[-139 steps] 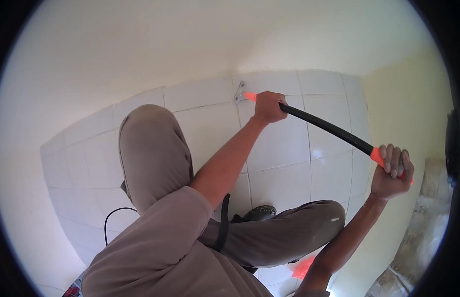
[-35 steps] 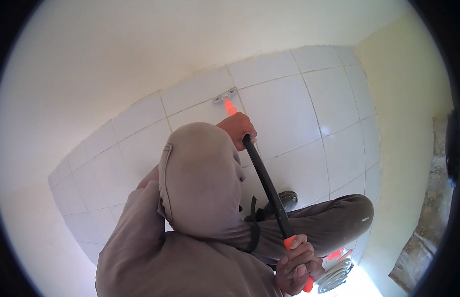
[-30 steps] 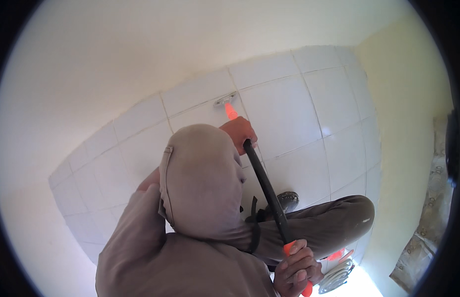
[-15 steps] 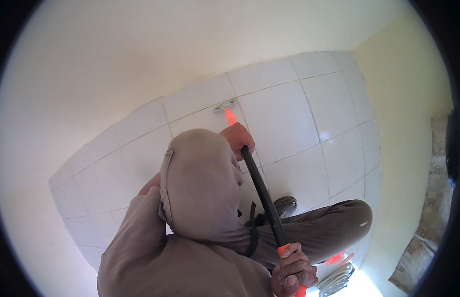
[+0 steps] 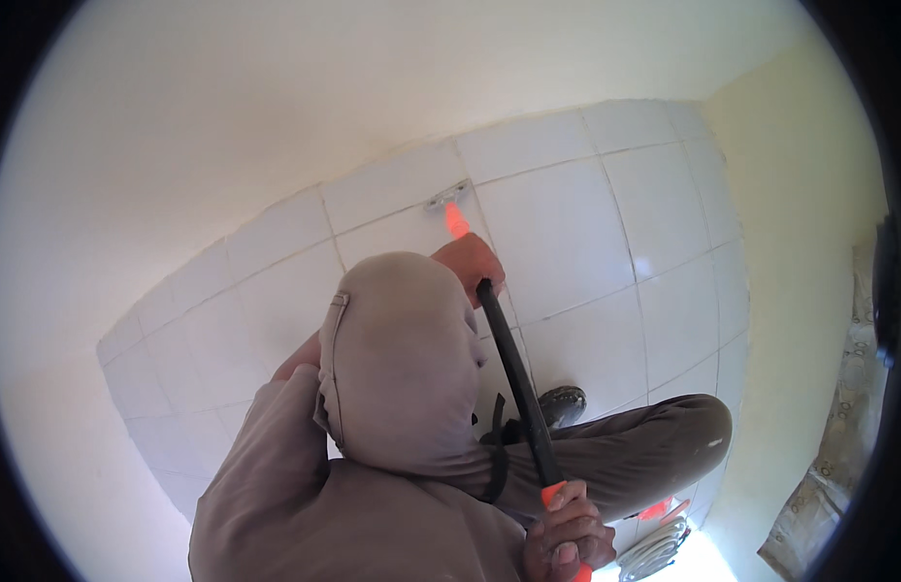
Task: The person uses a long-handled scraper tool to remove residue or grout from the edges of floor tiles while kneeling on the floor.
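Orientation: 12 o'clock is the top of the head view. The long-handled tool with a straight black shaft (image 5: 514,378) and orange end sections lies diagonally in front of the body. Its long axis runs from about 11 o'clock at the head end to about 5 o'clock at the butt end.

The left hand (image 5: 473,267) is wrapped around the tool at the upper end of the shaft; its fingertips are largely hidden. The right hand (image 5: 570,536) has its fingers curled around the lower orange grip.

Key relation: the flat, grey metal head (image 5: 448,196) lies at 11 o'clock from both hands. The left hand is the nearer, near the head; the right hand is well apart from it. The head is set crosswise to the shaft, from 8 to 2 o'clock, and appears aligned with a joint between glossy white floor tiles (image 5: 557,233). Contact pressure cannot be determined.

The bent left knee in taupe cloth (image 5: 402,359) lies at 7 o'clock from the left hand; the scuffed black boot (image 5: 564,405), at 5 o'clock. A coil of pale cable (image 5: 652,551) lies at 3 o'clock from the right hand
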Demonstrator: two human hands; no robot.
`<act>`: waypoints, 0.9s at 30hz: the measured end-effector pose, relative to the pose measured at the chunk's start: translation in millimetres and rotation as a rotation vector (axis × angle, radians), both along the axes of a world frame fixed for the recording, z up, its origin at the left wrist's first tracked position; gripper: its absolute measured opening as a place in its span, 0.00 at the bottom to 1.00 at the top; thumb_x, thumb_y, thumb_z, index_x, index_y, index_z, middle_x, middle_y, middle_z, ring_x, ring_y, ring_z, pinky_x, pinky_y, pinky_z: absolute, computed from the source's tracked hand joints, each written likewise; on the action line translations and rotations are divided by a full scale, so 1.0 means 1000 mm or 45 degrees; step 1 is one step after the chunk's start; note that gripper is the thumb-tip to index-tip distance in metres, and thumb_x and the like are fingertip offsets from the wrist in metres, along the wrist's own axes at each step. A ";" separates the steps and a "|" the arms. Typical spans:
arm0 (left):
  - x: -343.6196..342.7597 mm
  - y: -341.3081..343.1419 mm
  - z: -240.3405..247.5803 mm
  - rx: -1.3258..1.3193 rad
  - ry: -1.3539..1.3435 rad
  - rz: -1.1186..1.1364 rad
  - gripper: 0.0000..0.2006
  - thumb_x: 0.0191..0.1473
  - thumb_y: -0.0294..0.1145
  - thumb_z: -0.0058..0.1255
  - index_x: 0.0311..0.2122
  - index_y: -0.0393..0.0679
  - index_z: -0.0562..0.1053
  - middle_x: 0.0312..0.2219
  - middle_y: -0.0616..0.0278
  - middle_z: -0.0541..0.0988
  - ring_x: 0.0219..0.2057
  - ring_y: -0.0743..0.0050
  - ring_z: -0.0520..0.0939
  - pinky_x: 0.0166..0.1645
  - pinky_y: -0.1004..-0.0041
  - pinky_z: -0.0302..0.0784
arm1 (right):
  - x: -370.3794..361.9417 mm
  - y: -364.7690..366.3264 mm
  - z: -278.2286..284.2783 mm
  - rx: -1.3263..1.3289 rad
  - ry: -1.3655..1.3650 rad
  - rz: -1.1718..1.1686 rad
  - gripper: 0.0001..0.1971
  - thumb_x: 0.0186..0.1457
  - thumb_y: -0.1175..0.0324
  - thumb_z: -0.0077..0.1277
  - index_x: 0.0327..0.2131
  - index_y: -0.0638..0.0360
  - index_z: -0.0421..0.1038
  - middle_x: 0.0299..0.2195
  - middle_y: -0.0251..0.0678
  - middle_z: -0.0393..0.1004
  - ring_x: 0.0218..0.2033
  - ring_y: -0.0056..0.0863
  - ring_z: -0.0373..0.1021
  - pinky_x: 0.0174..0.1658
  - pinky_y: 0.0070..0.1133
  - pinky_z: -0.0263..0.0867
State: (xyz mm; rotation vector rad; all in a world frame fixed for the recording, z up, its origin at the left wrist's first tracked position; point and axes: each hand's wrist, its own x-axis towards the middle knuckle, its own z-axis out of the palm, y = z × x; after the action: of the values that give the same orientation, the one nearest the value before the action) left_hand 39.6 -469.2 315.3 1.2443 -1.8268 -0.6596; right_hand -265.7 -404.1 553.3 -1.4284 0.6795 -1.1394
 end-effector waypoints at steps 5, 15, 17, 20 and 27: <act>0.003 -0.003 -0.005 0.133 0.018 0.017 0.09 0.31 0.27 0.58 0.15 0.48 0.68 0.14 0.65 0.72 0.18 0.59 0.74 0.23 0.63 0.64 | 0.006 -0.001 -0.001 -0.011 -0.012 -0.022 0.18 0.57 0.64 0.46 0.14 0.51 0.59 0.11 0.29 0.62 0.16 0.23 0.61 0.34 0.32 0.62; 0.010 -0.004 -0.005 0.169 -0.091 -0.013 0.07 0.27 0.27 0.58 0.16 0.49 0.71 0.15 0.65 0.75 0.19 0.60 0.77 0.24 0.65 0.67 | 0.013 0.004 0.001 -0.022 -0.047 -0.116 0.20 0.56 0.65 0.47 0.12 0.51 0.56 0.09 0.29 0.60 0.15 0.23 0.61 0.33 0.31 0.62; 0.013 -0.007 -0.005 0.122 -0.014 0.064 0.07 0.27 0.26 0.57 0.15 0.47 0.71 0.14 0.64 0.74 0.19 0.58 0.77 0.24 0.64 0.66 | 0.016 0.002 -0.004 -0.031 -0.041 -0.143 0.20 0.56 0.66 0.47 0.12 0.51 0.56 0.09 0.29 0.60 0.15 0.23 0.61 0.33 0.31 0.62; 0.026 -0.008 -0.004 0.207 -0.130 0.092 0.07 0.28 0.26 0.58 0.15 0.46 0.70 0.14 0.62 0.74 0.19 0.58 0.77 0.24 0.64 0.67 | 0.025 -0.007 -0.013 -0.018 -0.111 -0.105 0.18 0.55 0.69 0.45 0.13 0.51 0.55 0.09 0.30 0.60 0.15 0.22 0.60 0.35 0.31 0.62; 0.049 -0.016 -0.018 0.233 -0.227 0.131 0.08 0.30 0.26 0.58 0.14 0.44 0.68 0.15 0.61 0.75 0.19 0.56 0.78 0.24 0.65 0.68 | 0.040 -0.012 -0.017 0.043 -0.161 -0.053 0.18 0.57 0.70 0.45 0.14 0.53 0.56 0.11 0.30 0.62 0.18 0.24 0.63 0.39 0.33 0.62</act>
State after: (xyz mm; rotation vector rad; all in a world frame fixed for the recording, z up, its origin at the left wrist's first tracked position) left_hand 88.3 -484.9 297.1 1.5503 -1.8635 -0.6890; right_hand -225.7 -416.2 536.6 -1.3073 0.6388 -1.2345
